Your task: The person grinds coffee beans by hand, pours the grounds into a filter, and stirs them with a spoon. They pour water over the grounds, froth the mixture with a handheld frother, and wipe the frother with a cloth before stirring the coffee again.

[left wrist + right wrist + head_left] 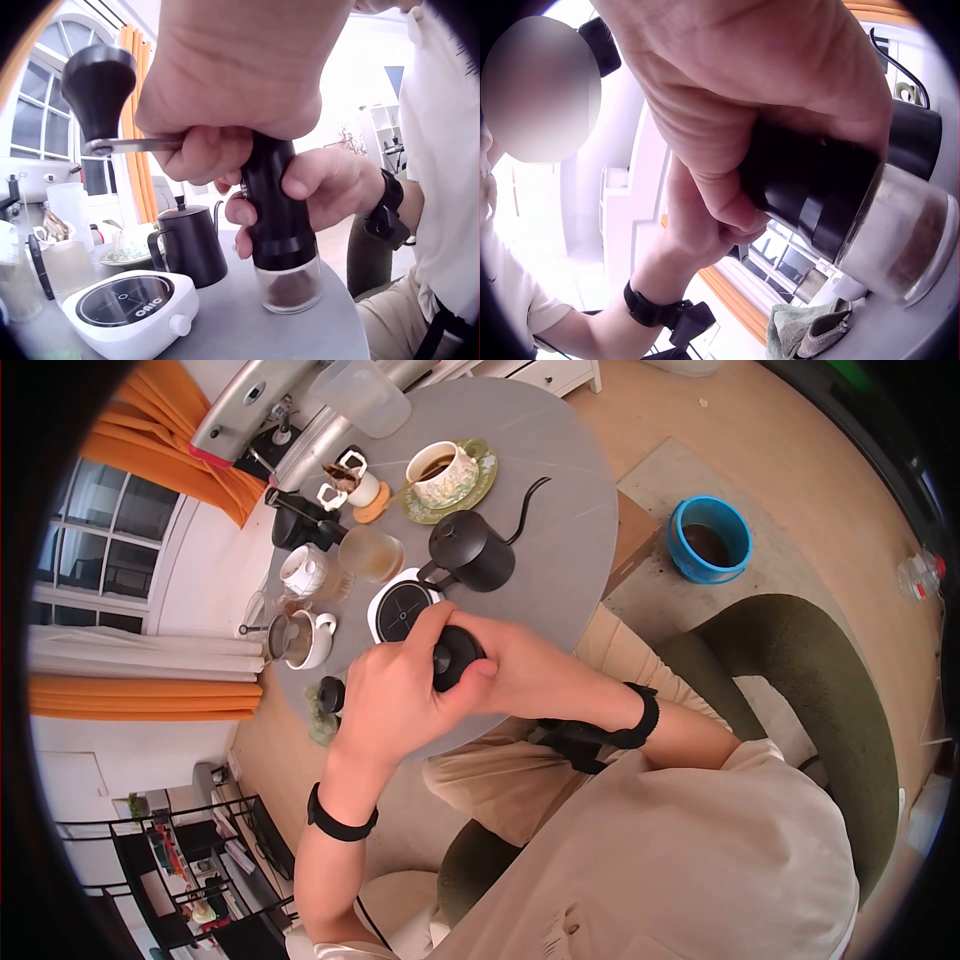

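Both hands are on a black manual coffee grinder (458, 660) near the table's front edge. My right hand (535, 660) grips its body from the side. The left hand (385, 695) curls its fingers over the top, around the base of the crank arm. The crank's black knob (99, 75) sticks out beyond the left hand. Brown ground coffee (292, 289) lies in the grinder's clear glass jar (900, 232), which stands upright right at the tabletop. Just beyond the hands is a white coffee scale (135, 311), with a black gooseneck kettle (470, 550) beside it.
A patterned cup (440, 475) of dark liquid stands on a green saucer (480, 490). Glass and white vessels (315, 640) line the round table's (555, 435) left side, near a greenish cloth (802, 330). A blue bucket (710, 540) sits on the floor at right.
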Available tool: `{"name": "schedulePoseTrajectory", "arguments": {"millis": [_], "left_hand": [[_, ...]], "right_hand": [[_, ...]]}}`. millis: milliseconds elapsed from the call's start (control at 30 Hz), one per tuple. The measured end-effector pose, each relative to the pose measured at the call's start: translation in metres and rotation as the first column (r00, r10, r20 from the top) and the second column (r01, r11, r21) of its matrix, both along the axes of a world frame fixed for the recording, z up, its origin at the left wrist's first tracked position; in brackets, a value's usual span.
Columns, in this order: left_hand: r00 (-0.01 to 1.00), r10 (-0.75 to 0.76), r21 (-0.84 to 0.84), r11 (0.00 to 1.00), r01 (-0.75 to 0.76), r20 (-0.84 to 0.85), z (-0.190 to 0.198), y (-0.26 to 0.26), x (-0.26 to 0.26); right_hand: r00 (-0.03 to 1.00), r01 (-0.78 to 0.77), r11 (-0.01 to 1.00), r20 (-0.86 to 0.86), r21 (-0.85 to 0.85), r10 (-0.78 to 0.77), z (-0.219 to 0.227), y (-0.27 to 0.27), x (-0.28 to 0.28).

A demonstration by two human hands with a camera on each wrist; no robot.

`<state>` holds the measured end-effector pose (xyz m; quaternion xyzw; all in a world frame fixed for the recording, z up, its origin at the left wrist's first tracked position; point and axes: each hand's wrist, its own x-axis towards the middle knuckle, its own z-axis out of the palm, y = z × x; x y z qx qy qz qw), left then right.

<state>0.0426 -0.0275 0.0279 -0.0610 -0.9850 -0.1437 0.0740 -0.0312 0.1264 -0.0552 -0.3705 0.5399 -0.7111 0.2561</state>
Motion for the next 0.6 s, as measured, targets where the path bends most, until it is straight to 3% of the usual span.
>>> {"name": "schedulePoseTrajectory", "arguments": {"millis": [133,267,367,500,600], "left_hand": [[0.999,0.042,0.001,0.999,-0.042,0.026,0.006,0.005,0.0],[0.989,0.137,0.106,0.984,-0.141,0.046,0.002,0.01,0.0],[0.993,0.116,0.11,0.987,-0.117,0.024,0.001,0.01,-0.002],[0.996,0.093,0.04,0.995,-0.093,0.009,-0.001,0.009,-0.002],[0.99,0.139,0.001,0.99,-0.139,0.026,0.001,0.013,0.0]], "right_hand": [[0.998,0.058,0.998,0.002,0.028,-0.058,0.001,-0.001,0.004],[0.992,0.125,0.992,-0.018,0.03,-0.124,0.005,-0.001,0.008],[0.987,0.159,0.987,-0.031,0.026,-0.159,0.004,-0.003,0.01],[0.98,0.179,0.984,-0.096,0.018,-0.176,0.001,-0.003,0.007],[0.993,0.114,0.993,-0.047,0.021,-0.113,0.009,0.002,0.004]]}}
